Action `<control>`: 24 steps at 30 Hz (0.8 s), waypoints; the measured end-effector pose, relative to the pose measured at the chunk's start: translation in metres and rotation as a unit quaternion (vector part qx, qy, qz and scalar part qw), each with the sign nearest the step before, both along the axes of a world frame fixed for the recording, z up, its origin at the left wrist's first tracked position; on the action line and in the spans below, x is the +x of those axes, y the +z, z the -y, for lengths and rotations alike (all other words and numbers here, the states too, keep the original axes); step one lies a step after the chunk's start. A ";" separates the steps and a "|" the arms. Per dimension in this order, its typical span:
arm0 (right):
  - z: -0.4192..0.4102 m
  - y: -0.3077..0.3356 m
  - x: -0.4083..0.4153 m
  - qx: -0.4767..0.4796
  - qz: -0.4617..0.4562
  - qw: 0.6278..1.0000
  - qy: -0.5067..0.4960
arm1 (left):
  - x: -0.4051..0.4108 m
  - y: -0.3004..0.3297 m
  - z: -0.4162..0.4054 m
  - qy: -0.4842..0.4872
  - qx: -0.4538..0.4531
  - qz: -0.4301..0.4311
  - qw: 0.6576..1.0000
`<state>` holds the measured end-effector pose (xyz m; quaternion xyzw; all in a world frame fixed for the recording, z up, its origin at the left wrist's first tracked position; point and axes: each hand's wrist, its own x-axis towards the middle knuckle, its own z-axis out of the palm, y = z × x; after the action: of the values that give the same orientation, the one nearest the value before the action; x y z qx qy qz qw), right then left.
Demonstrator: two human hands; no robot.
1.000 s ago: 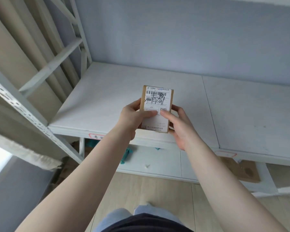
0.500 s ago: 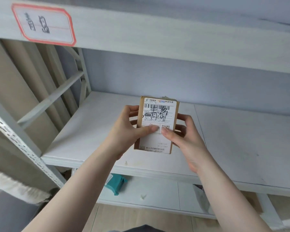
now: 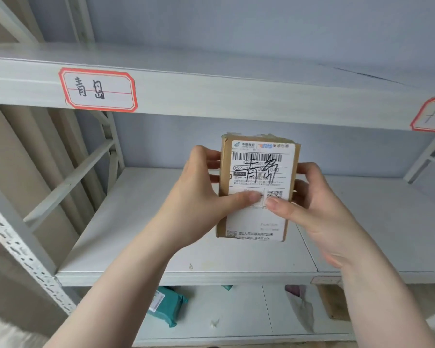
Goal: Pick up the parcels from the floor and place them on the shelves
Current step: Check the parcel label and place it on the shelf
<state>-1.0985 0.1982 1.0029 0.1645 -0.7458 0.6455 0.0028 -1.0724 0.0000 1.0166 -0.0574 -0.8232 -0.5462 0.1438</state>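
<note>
Parcel: small brown cardboard box with a white printed shipping label (image 3: 258,187), upright, label toward the camera, above the white middle shelf (image 3: 136,222).
Left hand (image 3: 201,197): clamped on the parcel's left edge.
Right hand (image 3: 317,204): gripping its right edge.
Upper shelf (image 3: 236,96): red-bordered handwritten tag (image 3: 98,89).

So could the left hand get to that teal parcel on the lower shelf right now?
Probably not: the left hand is gripping the cardboard parcel, and the middle shelf lies above the teal parcel.
</note>
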 end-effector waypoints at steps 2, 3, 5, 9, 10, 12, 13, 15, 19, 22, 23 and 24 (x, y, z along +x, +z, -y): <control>-0.005 0.018 0.013 0.005 -0.027 1.000 0.001 | 0.011 0.015 -0.002 -0.006 -0.006 -0.024 1.000; -0.007 0.027 0.019 0.008 -0.042 0.999 0.000 | 0.017 0.023 -0.003 -0.009 -0.006 -0.037 0.999; -0.009 0.047 0.028 0.011 -0.073 0.997 -0.004 | 0.025 0.042 -0.003 -0.019 -0.001 -0.063 0.998; -0.007 0.089 0.036 0.015 -0.132 0.991 0.001 | 0.032 0.081 -0.001 -0.024 0.002 -0.112 0.993; -0.006 0.097 0.034 0.017 -0.144 0.989 -0.004 | 0.030 0.089 0.000 -0.026 0.005 -0.123 0.992; -0.004 0.113 0.027 0.015 -0.159 0.987 -0.018 | 0.022 0.103 0.000 -0.028 0.009 -0.138 0.990; -0.002 0.120 0.022 0.012 -0.163 0.986 -0.023 | 0.016 0.110 0.000 -0.027 0.007 -0.144 0.989; 0.002 0.134 0.012 0.009 -0.167 0.985 -0.030 | 0.005 0.122 0.002 -0.024 0.007 -0.155 0.988; 0.012 0.154 -0.008 0.001 -0.166 0.986 -0.034 | -0.014 0.144 0.007 -0.016 0.006 -0.167 0.986; 0.016 0.163 -0.022 -0.002 -0.161 0.987 -0.025 | -0.024 0.154 0.012 -0.002 -0.005 -0.170 0.985; 0.017 0.166 -0.025 -0.003 -0.159 0.987 -0.020 | -0.026 0.158 0.013 0.001 -0.010 -0.171 0.985; 0.018 0.169 -0.029 -0.004 -0.158 0.987 -0.015 | -0.028 0.162 0.015 0.001 -0.014 -0.170 0.985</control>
<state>-1.1271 0.1806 1.1722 0.2530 -0.7356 0.6146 0.1309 -1.1002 -0.0154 1.1782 -0.1501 -0.7942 -0.5172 0.2815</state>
